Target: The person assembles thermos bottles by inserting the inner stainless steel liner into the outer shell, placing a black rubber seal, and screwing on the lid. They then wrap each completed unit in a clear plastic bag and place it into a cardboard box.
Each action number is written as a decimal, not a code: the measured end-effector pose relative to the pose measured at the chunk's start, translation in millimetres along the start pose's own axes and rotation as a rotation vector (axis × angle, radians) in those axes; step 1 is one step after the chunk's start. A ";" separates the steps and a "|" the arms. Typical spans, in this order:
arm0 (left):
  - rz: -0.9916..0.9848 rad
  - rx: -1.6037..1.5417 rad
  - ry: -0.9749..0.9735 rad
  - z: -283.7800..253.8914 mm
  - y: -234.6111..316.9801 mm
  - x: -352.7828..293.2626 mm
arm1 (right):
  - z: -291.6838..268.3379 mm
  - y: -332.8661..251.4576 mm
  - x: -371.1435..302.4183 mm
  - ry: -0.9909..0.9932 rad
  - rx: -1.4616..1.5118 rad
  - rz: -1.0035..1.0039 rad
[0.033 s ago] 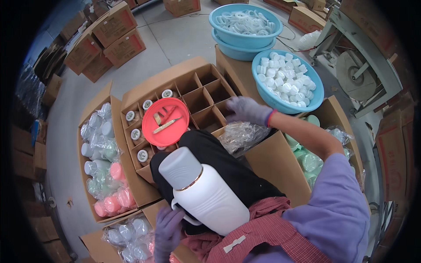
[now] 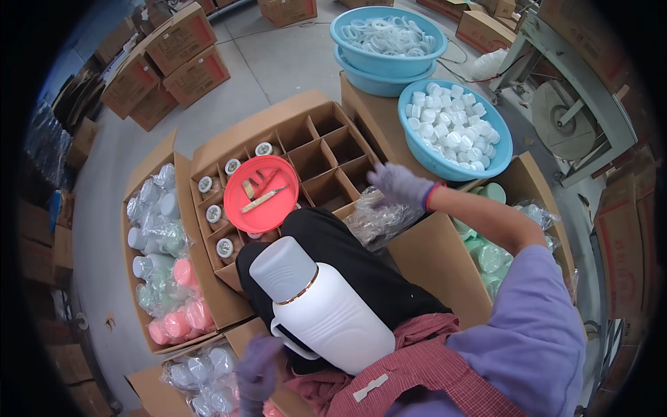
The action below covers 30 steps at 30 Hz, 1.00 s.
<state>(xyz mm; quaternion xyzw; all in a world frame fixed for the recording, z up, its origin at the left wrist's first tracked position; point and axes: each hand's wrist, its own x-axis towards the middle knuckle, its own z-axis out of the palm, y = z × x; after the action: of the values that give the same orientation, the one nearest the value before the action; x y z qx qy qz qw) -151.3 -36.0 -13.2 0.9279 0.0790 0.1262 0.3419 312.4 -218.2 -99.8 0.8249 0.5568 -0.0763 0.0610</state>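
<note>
A white vacuum jug (image 2: 340, 320) with a pale grey cup lid (image 2: 283, 270) and a copper-coloured ring lies tilted across my lap, its handle toward the left. My left hand (image 2: 257, 372), in a purple glove, hangs just beside that handle, apart from it, fingers loosely spread. My right hand (image 2: 401, 186), gloved too, is stretched out over crumpled clear plastic bags (image 2: 381, 219); its fingers are extended, and whether they touch the plastic I cannot tell. A red round lid (image 2: 260, 201) carrying a knife-like tool and small pieces rests on the divided carton (image 2: 208, 267) ahead of me.
Several bottles stand in the divided carton. A carton at left (image 2: 215, 306) holds bagged white, green and pink cups; another at right holds green ones (image 2: 492, 257). Blue basins hold white caps (image 2: 451, 128) and clear rings (image 2: 389, 35). A metal-framed machine (image 2: 577, 90) stands far right.
My right hand has shifted slightly right and down over the plastic bags. My left hand has drawn a little down and left, away from the jug's handle.
</note>
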 end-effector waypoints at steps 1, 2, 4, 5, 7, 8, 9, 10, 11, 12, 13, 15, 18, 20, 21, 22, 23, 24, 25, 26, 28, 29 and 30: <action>-0.086 -0.269 0.049 -8.2 -5.3 -5.1 | 15.1 2.4 -17.3 -0.101 -0.136 -0.035; -0.180 -0.238 0.206 -13.1 -7.9 0.8 | 31.6 10.5 -10.9 -0.073 -0.076 0.042; -0.303 -0.249 0.490 -22.6 -15.4 39.3 | 58.1 37.6 18.5 -0.002 0.053 0.195; -0.340 -0.299 0.624 -25.4 -19.4 63.6 | 42.9 52.0 25.2 0.414 0.456 0.086; -0.325 -0.453 0.582 -41.7 -21.1 103.0 | -51.2 25.5 54.8 0.381 1.095 0.295; -0.300 -0.532 0.535 -40.8 -17.6 133.7 | -69.9 39.2 64.7 0.544 1.041 0.212; -0.290 -0.592 0.507 -39.3 -13.7 156.6 | -101.5 35.7 73.4 0.553 0.916 0.186; -0.268 -0.671 0.425 -38.2 -10.7 176.3 | -124.8 30.0 78.8 0.563 0.951 0.171; -0.246 -0.750 0.336 -35.7 -6.2 194.6 | -141.7 25.3 80.6 0.569 0.986 0.162; -0.265 -0.759 0.299 -32.0 -0.1 209.1 | -152.5 19.7 83.6 0.567 1.018 0.147; -0.286 -0.767 0.262 -29.7 3.9 221.4 | -161.6 13.9 87.3 0.563 1.049 0.132; -0.298 -0.776 0.300 -19.8 -9.7 238.7 | -163.2 5.6 95.7 0.545 1.287 0.091; -0.425 -0.691 0.280 -8.0 -43.3 247.4 | -152.9 -7.7 101.8 0.437 1.847 0.102; -0.511 -0.652 0.088 -0.2 -63.7 250.4 | -152.1 -19.4 107.7 0.390 1.984 -0.003; -0.492 -0.638 -0.052 7.2 -73.3 253.4 | -155.2 -26.5 111.1 0.368 2.042 -0.061; -0.470 -0.622 -0.192 17.4 -80.6 257.3 | -157.6 -37.1 113.3 0.344 2.101 -0.164; -0.444 -0.605 -0.328 24.7 -82.6 263.4 | -161.1 -48.9 112.8 0.303 2.133 -0.219; -0.372 -0.527 -0.348 31.4 -74.8 276.6 | -162.0 -58.6 112.9 0.283 2.137 -0.259; -0.299 -0.448 -0.366 38.6 -65.1 291.4 | -161.8 -64.9 111.8 0.261 2.139 -0.299; -0.233 -0.365 -0.379 43.1 -59.5 299.0 | -160.5 -65.4 109.3 0.225 1.892 -0.271; -0.060 -0.611 -0.189 64.6 -94.7 296.7 | -147.8 -82.8 100.9 0.754 1.266 -0.169; -0.132 -0.916 -0.122 71.7 -99.6 301.6 | -134.7 -84.9 93.2 0.975 0.913 -0.100; -0.183 -1.215 -0.038 75.6 -101.1 306.8 | -106.3 -75.3 89.7 1.104 0.654 -0.142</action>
<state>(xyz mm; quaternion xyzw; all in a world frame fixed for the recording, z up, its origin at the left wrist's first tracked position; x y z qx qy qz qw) 157.5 65.3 -79.6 0.5586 0.0663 0.1025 0.8204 281.8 -88.8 -14.1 0.6801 0.5075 0.1895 -0.4940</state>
